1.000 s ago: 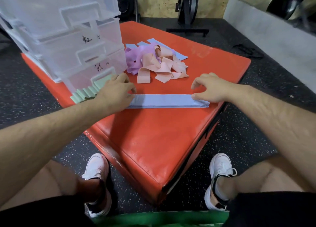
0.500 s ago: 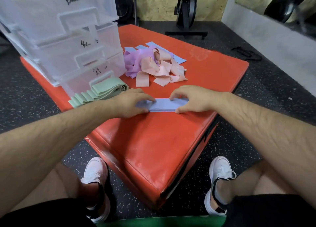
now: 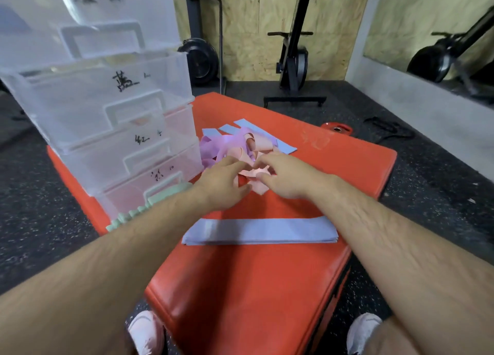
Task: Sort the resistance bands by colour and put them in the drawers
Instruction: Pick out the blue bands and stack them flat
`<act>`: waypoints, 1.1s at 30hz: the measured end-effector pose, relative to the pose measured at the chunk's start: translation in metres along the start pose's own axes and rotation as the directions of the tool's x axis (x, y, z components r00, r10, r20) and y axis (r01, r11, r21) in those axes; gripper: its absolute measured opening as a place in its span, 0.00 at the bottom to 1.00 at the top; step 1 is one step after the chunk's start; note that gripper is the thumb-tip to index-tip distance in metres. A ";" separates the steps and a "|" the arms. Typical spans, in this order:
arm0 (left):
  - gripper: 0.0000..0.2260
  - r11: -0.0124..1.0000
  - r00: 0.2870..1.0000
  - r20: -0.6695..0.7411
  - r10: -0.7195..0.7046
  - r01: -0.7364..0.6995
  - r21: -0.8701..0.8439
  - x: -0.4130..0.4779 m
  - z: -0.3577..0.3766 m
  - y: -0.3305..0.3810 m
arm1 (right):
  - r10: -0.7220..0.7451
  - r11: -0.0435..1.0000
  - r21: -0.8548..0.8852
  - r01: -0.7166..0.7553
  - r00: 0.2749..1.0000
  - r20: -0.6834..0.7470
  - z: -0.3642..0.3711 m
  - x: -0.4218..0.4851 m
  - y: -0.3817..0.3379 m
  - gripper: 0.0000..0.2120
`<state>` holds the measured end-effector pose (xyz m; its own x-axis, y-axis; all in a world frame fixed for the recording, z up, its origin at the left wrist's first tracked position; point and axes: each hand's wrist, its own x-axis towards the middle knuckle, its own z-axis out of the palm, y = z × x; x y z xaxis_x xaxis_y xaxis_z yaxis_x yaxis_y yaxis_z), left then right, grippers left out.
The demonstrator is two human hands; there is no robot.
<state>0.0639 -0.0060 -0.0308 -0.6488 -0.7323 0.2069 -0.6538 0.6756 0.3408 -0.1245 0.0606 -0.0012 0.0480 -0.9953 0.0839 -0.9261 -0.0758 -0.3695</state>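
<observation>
Mid-frame, the left hand [image 3: 223, 184] rests straight-fingered on the tangled pile [image 3: 250, 143]; the right hand [image 3: 290, 179] pinches a pink band [image 3: 254, 172]. Sorting pinks looks underway. Next, I'd tease it clear of the purple bands [image 3: 209, 151].

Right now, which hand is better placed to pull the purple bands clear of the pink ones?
Left, probably. The purple bands lie on the pile's left side, by the left hand; the right hand is on the pink bands and would have to cross.
</observation>
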 end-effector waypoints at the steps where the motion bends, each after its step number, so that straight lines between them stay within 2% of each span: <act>1: 0.23 1.000 1.000 -0.015 -0.022 0.022 -0.009 0.009 0.000 -0.002 | 0.010 1.000 -0.001 -0.010 1.000 -0.016 0.000 0.008 0.001 0.14; 7: 0.26 0.994 0.995 -0.034 -0.097 0.098 0.042 0.056 0.008 -0.015 | 0.098 0.991 -0.083 -0.105 0.991 -0.089 0.011 0.046 0.012 0.17; 9: 0.30 0.993 0.994 -0.010 -0.110 0.110 0.044 0.066 0.013 -0.018 | 0.143 0.985 -0.086 -0.152 0.985 -0.093 0.015 0.057 0.013 0.21; 12: 0.35 0.984 0.981 0.084 -0.177 0.177 0.003 0.080 0.017 -0.024 | 0.203 0.976 -0.062 -0.208 0.976 -0.076 0.021 0.075 0.015 0.28; 16: 0.35 0.978 0.968 0.156 -0.195 0.204 -0.047 0.087 0.023 -0.028 | 0.320 0.945 0.065 -0.320 0.947 0.006 0.023 0.096 0.026 0.31; 20: 0.29 0.976 0.968 0.184 -0.171 0.192 -0.099 0.087 0.027 -0.029 | 0.304 0.945 0.091 -0.314 0.946 0.109 0.032 0.100 0.031 0.22; 22: 0.24 0.980 0.972 0.145 -0.186 0.193 -0.042 0.085 0.023 -0.026 | 0.303 0.950 0.054 -0.309 0.948 0.100 0.033 0.100 0.031 0.16; 25: 0.18 0.980 0.982 -0.037 -0.186 0.188 0.061 0.083 0.018 -0.018 | 0.313 0.941 0.102 -0.324 0.944 0.105 0.021 0.093 0.027 0.09; 29: 0.14 0.980 0.974 -0.130 -0.186 0.175 -0.091 0.096 0.017 -0.009 | 0.317 0.907 0.255 -0.335 0.942 0.108 0.008 0.080 0.033 0.08; 31: 0.11 0.985 0.966 -0.197 -0.167 0.154 -0.078 0.114 0.020 -0.007 | 0.324 0.901 0.307 -0.307 0.946 -0.006 0.006 0.078 0.040 0.08; 33: 0.12 0.982 0.963 -0.195 -0.185 0.174 -0.073 0.137 0.020 -0.006 | 0.348 0.896 0.350 -0.272 0.921 -0.175 0.005 0.082 0.054 0.06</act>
<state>-0.0285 -0.1088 -0.0227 -0.4277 -0.8472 0.3153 -0.7264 0.5297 0.4379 -0.1689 -0.0251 -0.0194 -0.3435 -0.9327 0.1104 -0.7119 0.1819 -0.6783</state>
